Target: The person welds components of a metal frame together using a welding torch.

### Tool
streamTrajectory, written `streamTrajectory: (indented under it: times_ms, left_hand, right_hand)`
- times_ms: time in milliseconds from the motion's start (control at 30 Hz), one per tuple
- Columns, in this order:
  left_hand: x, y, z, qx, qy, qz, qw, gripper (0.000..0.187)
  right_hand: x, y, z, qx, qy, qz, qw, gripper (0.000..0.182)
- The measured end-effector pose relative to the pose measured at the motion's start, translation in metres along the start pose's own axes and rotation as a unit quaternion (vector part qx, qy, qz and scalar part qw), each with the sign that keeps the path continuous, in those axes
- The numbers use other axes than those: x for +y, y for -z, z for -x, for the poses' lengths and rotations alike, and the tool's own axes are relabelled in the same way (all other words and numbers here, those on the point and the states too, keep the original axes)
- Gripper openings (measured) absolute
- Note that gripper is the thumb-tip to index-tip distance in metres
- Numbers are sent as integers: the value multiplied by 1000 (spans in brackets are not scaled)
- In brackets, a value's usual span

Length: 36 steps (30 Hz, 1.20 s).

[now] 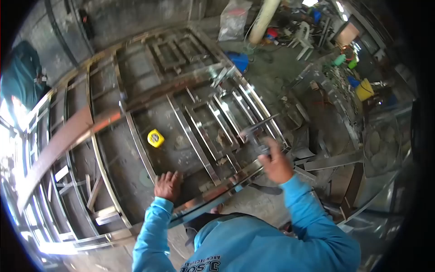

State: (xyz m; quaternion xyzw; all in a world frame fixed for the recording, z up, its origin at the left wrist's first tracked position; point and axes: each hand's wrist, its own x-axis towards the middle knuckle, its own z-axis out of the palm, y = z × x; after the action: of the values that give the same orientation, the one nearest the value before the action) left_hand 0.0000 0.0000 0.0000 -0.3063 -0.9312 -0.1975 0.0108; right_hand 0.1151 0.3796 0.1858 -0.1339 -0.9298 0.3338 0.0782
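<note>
A large metal frame (188,131) of bars and panels lies flat in front of me. My left hand (167,185) rests on its near side, fingers stretched forward, where a crossbar meets the long edge bar. Over the frame's near right corner, my right hand (276,164) is wrapped around the handle of a hammer (256,137). Motion smears the hammer, and its head points away from me above the shiny inner bars. Ahead of my left hand, a yellow tape measure (155,138) lies within one of the frame's openings.
Another person (21,75) in blue-green clothing is at the far left. A reddish-brown strip (59,152) crosses the frame. Metal offcuts (333,161) and a yellow bucket (364,89) lie to the right. A white plastic chair (302,40) and a clear bag (234,20) stand farther back.
</note>
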Motion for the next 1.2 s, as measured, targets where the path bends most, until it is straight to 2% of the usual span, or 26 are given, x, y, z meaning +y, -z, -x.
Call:
streamTrajectory:
  times_ms: [33,67,100,133,167,267,367,400,467,500,533,567,633,667,700,733,767,833,867,967,1033,1133,1200]
  left_hand:
    - [-7,-17,-8,14,-6,-3,1000,35]
    - [-11,-28,-16,16,-9,-7,1000,35]
    - [3,20,5,10,-9,-17,1000,35]
    - [7,18,4,18,-11,-10,1000,35]
    - [8,17,4,22,-13,-7,1000,35]
    - [6,20,1,29,-31,-8,999,35]
    - [9,22,0,4,-15,-8,1000,33]
    - [9,24,1,-10,-6,-10,1000,33]
    - [5,21,3,19,-29,-21,999,34]
    - [3,18,3,36,-39,-25,998,34]
    - [1,14,3,23,-26,-30,999,35]
    - [-2,12,5,25,-28,-29,999,35]
    - [-2,9,5,31,-27,-25,999,36]
    - [2,8,1,26,-21,-23,999,36]
    - [3,11,1,15,-15,-25,999,36]
    - [5,13,2,2,-10,-27,1000,37]
    - [6,13,3,-4,-6,-26,1000,38]
    - [3,12,3,-15,-1,-28,999,39]
    - [3,14,4,-22,3,-35,999,40]
    - [1,15,3,-31,4,-47,998,43]
    - [4,17,2,-24,-3,-47,999,45]
    - [14,23,0,-32,3,-45,998,44]
    - [10,21,0,-30,-2,-47,998,42]
  right_hand:
    - [11,24,-11,92,18,35,995,63]
    - [14,55,-19,157,-22,11,987,65]
    - [-29,112,-5,212,-83,2,974,69]
    - [-72,167,10,266,-142,-14,953,72]
    - [-79,203,16,354,-142,-11,924,74]
    - [-106,303,45,525,-53,81,846,70]
    - [-124,332,76,679,59,12,731,67]
    - [-113,328,89,688,36,-23,725,67]
    - [-63,306,113,703,-12,-95,705,70]
    - [-22,283,127,678,-159,34,717,74]
    - [39,249,144,624,-299,158,704,79]
    - [144,202,169,526,-295,104,791,83]
    - [244,59,204,323,-427,65,842,65]
    - [171,22,209,277,-445,51,850,58]
    - [175,-21,227,171,-461,-49,870,52]
    - [198,-67,248,134,-473,-179,852,48]
    - [218,-111,267,95,-494,-296,812,45]
    - [239,-142,279,1,-512,-296,806,43]
    - [242,-141,283,-24,-508,-280,815,43]
    - [187,-70,244,-59,-502,-213,836,48]
    - [175,-48,235,-36,-513,-263,816,50]
    - [189,-45,246,71,-536,-248,804,50]
    - [201,-42,253,99,-552,-346,753,49]
